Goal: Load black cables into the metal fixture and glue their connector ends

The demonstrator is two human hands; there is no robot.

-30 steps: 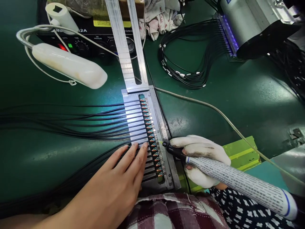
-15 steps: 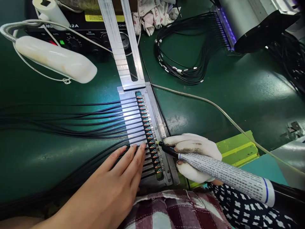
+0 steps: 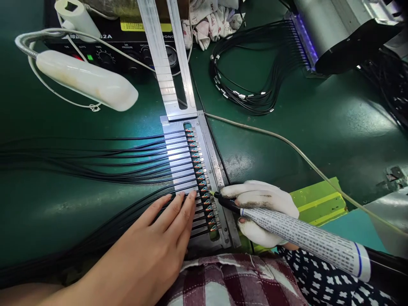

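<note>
Connectors [image 3: 200, 171] seated in a row; finished count unverified.
My right hand [image 3: 266, 199] grips the pen-shaped tool [image 3: 296, 239], tip at or just beside a connector below mid-row. My left hand [image 3: 159, 242] lies flat, unclenched, over cables [image 3: 117, 224]. The row sits in the metal fixture [image 3: 206, 159] on the bench [image 3: 270, 157]; I cannot tell which are complete, which remain.

Behind the white lamp [image 3: 87, 80] I can see a black control box [image 3: 119, 68], glowing red and green. Right of the lamp lie crumpled printed cloths [image 3: 213, 29]; far to its right, a metal cylinder [image 3: 333, 32].
</note>
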